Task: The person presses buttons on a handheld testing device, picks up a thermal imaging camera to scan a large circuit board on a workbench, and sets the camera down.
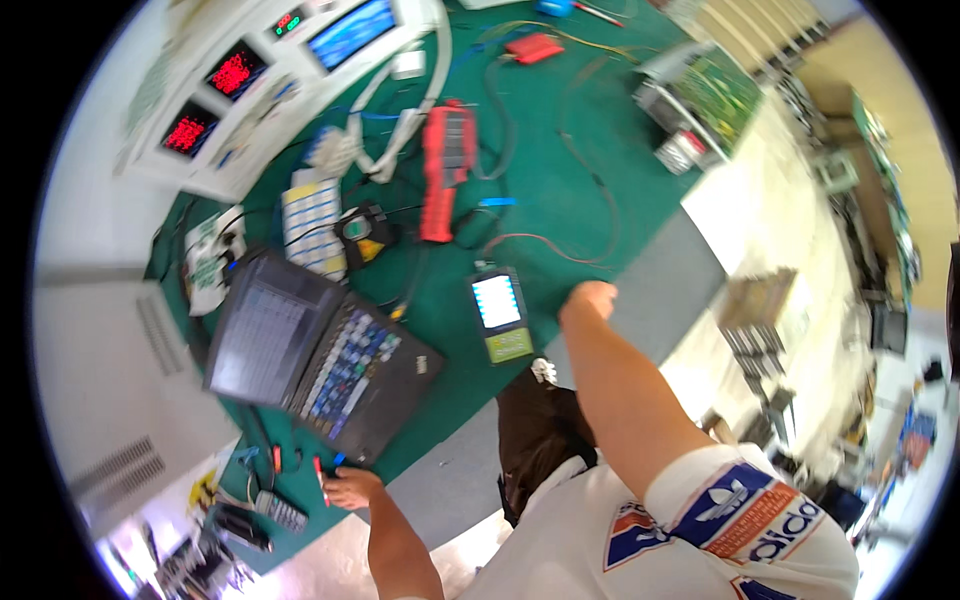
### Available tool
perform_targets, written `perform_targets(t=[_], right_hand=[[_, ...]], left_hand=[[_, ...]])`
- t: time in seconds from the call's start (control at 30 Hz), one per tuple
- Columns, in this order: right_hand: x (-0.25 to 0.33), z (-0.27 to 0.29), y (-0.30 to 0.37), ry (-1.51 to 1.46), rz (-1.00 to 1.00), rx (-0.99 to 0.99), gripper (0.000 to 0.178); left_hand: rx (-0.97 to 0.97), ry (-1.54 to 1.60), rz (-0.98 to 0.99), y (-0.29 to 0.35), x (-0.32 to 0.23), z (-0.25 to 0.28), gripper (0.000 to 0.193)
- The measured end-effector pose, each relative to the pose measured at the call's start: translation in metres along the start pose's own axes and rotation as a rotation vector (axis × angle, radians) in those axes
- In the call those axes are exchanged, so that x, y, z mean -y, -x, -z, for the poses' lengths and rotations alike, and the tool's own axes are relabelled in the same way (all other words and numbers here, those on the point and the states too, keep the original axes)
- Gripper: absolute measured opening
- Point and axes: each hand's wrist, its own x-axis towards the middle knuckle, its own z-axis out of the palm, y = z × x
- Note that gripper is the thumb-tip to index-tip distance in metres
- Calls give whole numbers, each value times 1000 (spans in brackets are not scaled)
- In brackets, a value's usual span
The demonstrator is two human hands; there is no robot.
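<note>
My left hand (352, 488) is at the near left edge of the green mat, its fingers closed on a thin red pen-like stick (321, 480). The open black laptop (400, 385) lies just beyond it. My right hand (590, 298) rests by the mat's right edge with curled fingers; whatever may be inside them is hidden. To its left lies a handheld device with a lit screen (498, 302) and a yellow-green lower part, joined to a cable at its top. A red clamp meter (446, 165) lies farther off among cables.
Instrument panels with red displays (232, 72) line the far left. A stack of pale blue-and-yellow boxes (314, 225) stands behind the laptop. At far right sits an open case with a green circuit board (715, 95). A phone-like keypad handset (281, 510) lies near left. Loose wires cross the mat.
</note>
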Motion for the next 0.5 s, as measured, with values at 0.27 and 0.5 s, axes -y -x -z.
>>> perform_targets(t=[0.27,0.5], right_hand=[[2,2,6,-74,-105,-2,69],[6,0,9,-116,-99,-49,66]], left_hand=[[-56,27,-18,-1,0,-8,45],[-68,-17,-28,-4,5,-15,47]])
